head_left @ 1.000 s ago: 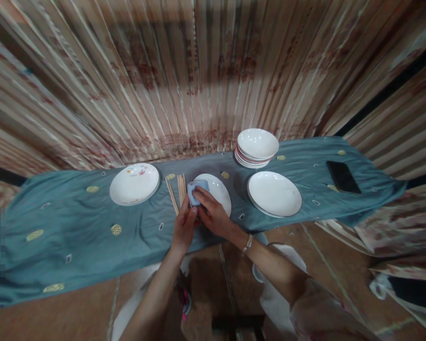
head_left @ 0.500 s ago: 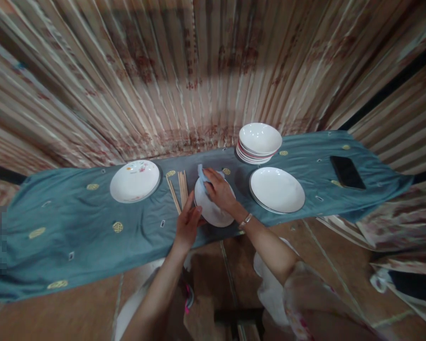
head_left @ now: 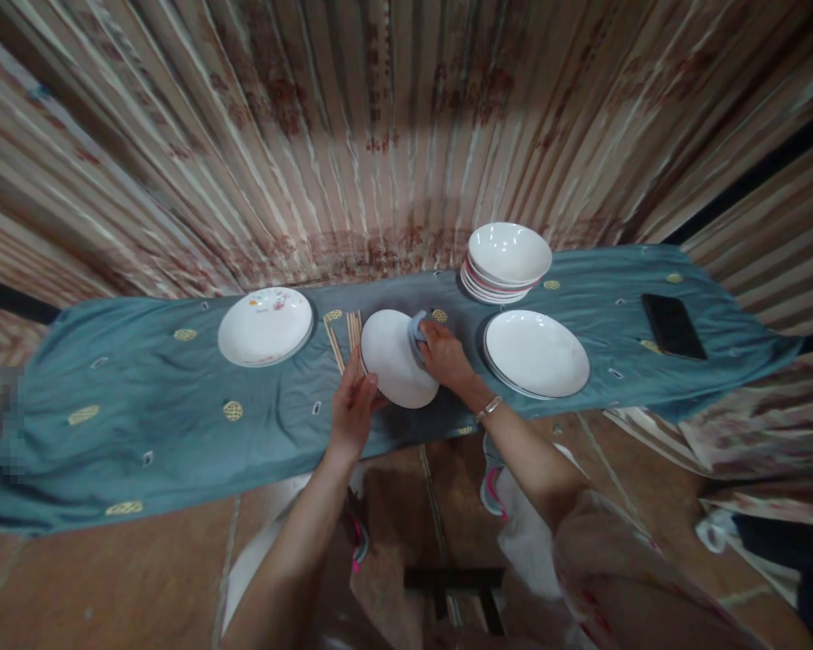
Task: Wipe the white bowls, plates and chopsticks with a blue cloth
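Observation:
A white plate (head_left: 397,361) is held tilted over the front middle of the cloth-covered table (head_left: 190,442). My left hand (head_left: 353,406) grips its left edge, thumb on top and the other fingers at the side and beneath. At the plate's right rim, my right hand (head_left: 443,352) is closed on a light blue cloth (head_left: 416,334) and presses it against the edge. Wooden chopsticks (head_left: 354,334) lie just left of the plate, partly hidden by my left hand.
Left stands a stack of flower-patterned plates (head_left: 264,329). To the right are stacked white plates (head_left: 537,354), with stacked bowls (head_left: 508,257) behind them. A black phone (head_left: 674,325) lies at the far right. A pleated curtain (head_left: 379,162) hangs behind the table.
My right hand with the cloth has moved from the plate's far side to its right rim, baring the plate's middle. My left hand keeps its hold on the left edge.

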Demonstrator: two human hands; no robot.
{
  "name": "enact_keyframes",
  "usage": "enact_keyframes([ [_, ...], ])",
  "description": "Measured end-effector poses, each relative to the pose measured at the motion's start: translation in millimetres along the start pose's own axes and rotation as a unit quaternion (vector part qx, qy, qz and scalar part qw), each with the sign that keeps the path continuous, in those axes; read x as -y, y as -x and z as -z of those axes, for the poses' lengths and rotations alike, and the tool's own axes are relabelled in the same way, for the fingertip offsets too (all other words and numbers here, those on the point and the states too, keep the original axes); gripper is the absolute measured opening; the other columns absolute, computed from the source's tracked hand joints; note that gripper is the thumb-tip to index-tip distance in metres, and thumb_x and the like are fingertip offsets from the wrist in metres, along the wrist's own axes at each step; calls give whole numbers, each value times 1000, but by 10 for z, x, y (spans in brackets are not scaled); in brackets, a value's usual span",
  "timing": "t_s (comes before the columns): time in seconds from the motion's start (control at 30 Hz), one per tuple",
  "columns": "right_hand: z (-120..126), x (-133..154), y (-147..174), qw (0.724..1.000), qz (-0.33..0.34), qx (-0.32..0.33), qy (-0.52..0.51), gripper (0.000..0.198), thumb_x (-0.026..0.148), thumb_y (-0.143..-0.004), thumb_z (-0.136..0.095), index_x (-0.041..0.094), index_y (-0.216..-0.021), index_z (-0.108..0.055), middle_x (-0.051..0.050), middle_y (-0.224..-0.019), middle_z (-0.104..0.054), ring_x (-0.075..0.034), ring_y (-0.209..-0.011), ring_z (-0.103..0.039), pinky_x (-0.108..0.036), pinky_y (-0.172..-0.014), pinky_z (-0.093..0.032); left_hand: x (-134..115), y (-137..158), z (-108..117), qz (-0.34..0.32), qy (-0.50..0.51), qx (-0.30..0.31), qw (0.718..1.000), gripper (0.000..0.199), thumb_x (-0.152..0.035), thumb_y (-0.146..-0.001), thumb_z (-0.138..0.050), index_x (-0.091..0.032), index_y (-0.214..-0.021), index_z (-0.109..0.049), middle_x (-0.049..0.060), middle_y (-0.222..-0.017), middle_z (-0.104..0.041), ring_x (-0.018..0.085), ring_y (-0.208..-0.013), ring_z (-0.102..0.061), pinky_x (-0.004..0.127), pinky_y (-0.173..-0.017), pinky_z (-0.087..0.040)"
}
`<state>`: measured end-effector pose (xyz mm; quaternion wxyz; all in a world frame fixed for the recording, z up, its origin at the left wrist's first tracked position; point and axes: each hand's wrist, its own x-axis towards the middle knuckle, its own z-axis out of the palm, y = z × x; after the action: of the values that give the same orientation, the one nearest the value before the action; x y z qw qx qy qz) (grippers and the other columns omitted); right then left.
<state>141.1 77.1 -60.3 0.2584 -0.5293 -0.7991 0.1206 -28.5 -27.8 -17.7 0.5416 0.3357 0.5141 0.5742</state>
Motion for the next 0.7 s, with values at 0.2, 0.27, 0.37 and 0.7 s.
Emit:
enact_keyframes([
  [0.2, 77, 74, 167, 997, 22, 34, 71, 34, 8, -90, -39, 5, -119, -58, -24, -119, -57, -30, -111, -53, -48, -96, -44, 9, -22, 9, -1, -5, -11, 1000, 82, -50, -72, -71, -25, -144, -41, 5, -106, -70, 18, -87, -65, 26, -66, -57],
  [0.27, 102, 74, 254, 994, 36, 45, 89, 32, 8, -91, -38, 7, -113, -60, -24, -120, -56, -30, -111, -52, -48, -95, -44, 16, -28, 11, -1, -10, -7, 1000, 84, -49, -72, -71, -25, -145, -39, 5, -105, -70, 18, -87, -65, 26, -66, -57],
  [0.37, 148, 71, 388, 990, 54, 74, 105, 30, 8, -91, -36, 10, -103, -64, -22, -112, -59, -30, -109, -52, -48, -93, -44, 25, -29, 30, 0, -13, -3, 1000, 83, -49, -73, -70, -25, -146, -39, 4, -104, -71, 18, -87, -65, 26, -68, -57],
  [0.7, 347, 380, 598, 979, 95, 165, 70, 24, 8, -90, -44, 11, -96, -66, -17, -102, -64, -27, -98, -59, -41, -89, -46, 32, -9, 30, -24, -17, -6, 1000, 73, -45, -75, -69, -27, -142, -45, 7, -115, -68, 19, -88, -66, 28, -66, -58],
])
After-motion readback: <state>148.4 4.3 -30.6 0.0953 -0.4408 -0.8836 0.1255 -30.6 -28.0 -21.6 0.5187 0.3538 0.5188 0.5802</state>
